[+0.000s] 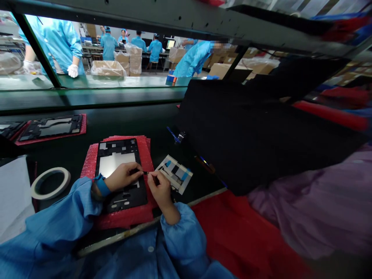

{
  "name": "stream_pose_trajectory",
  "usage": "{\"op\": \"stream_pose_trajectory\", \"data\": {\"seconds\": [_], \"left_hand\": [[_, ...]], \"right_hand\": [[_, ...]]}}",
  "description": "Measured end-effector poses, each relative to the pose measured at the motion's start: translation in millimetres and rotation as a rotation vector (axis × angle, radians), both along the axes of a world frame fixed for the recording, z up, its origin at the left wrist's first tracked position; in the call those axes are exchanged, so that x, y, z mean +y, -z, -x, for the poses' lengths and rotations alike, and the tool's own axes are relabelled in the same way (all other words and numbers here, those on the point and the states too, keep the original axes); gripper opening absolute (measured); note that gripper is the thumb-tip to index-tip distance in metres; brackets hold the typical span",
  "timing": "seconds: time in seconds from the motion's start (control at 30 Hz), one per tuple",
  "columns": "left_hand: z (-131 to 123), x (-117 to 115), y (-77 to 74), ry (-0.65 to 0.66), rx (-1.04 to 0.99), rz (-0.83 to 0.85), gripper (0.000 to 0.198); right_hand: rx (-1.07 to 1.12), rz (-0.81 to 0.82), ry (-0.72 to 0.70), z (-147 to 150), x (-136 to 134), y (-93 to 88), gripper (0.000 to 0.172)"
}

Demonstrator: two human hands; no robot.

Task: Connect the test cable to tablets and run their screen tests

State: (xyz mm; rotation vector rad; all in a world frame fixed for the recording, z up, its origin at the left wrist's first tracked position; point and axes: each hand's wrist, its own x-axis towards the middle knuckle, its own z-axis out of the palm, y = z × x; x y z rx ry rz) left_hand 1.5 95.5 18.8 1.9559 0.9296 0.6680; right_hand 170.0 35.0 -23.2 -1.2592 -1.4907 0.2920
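A black tablet frame with a silvery metal panel lies on red bubble wrap in front of me. Above its right edge, my left hand pinches one end of a tiny dark piece. Thumb and fingers of my right hand close on the other end, just beside it. The piece is too small to name. A blue band circles my left wrist. Right of the frame is a pale sheet bearing blue, black and tan strips, partly behind my right hand.
To the left lie a roll of pale tape, white paper and another tablet frame on red wrap. A large black cloth covers the right side. Beyond the green conveyor, people in blue coats stand. A metal beam crosses overhead.
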Motion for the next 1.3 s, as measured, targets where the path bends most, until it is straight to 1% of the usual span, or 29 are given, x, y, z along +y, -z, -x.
{"op": "stream_pose_trajectory", "data": {"seconds": [0.13,0.37,0.57,1.07,1.3], "left_hand": [[0.0,0.3,-1.6,0.021,0.014,-0.002,0.018],[0.4,1.4,0.0,0.037,0.012,-0.013,0.02],[1.9,2.9,1.2,0.028,0.024,-0.025,0.019],[0.9,0.9,1.3,0.029,-0.017,0.037,0.022],[0.9,1.8,2.9,0.039,-0.048,0.059,0.024]], "right_hand": [[0.012,0.029,0.0,-0.4,-0.2,-0.2,0.017],[0.035,0.066,-0.016,-1.5,0.2,0.7,0.02],[0.052,0.063,-0.063,-1.7,1.2,2.5,0.018],[0.186,0.164,-0.171,-6.0,3.5,7.0,0.018],[0.283,0.238,-0.246,-6.4,5.3,8.0,0.025]]}}
